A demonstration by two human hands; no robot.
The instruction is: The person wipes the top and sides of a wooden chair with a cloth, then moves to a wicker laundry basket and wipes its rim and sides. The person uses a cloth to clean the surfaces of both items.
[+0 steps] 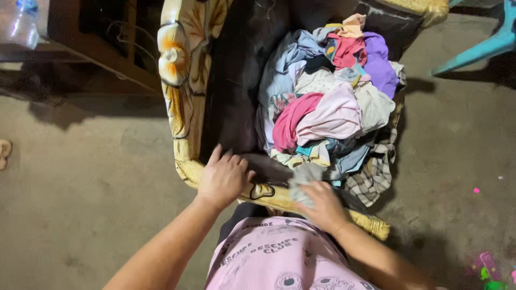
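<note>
The left hand is resting palm down, fingers spread and flat, on the dark brown seat of a carved, cream-and-gold painted wooden armchair, close to the seat's front edge, gripping nothing. The right hand is lying at 3 o'clock from the left, its fingers closed around a small crumpled grey-green cloth, which is sitting on the chair's front rail at the near edge of the laundry. A heaped pile of mixed clothes, in pale pink, magenta, lilac, light blue and cream, is filling the right half of the seat, at 1 o'clock from the right hand. A grey checked cloth is hanging over the chair's corner at 2 o'clock from that hand. The person is wearing a pink printed shirt. A turquoise plastic chair leg is showing at 2 o'clock of the view, and a clear plastic bottle at 10 o'clock, both well apart from the hands, on a bare grey concrete floor.
</note>
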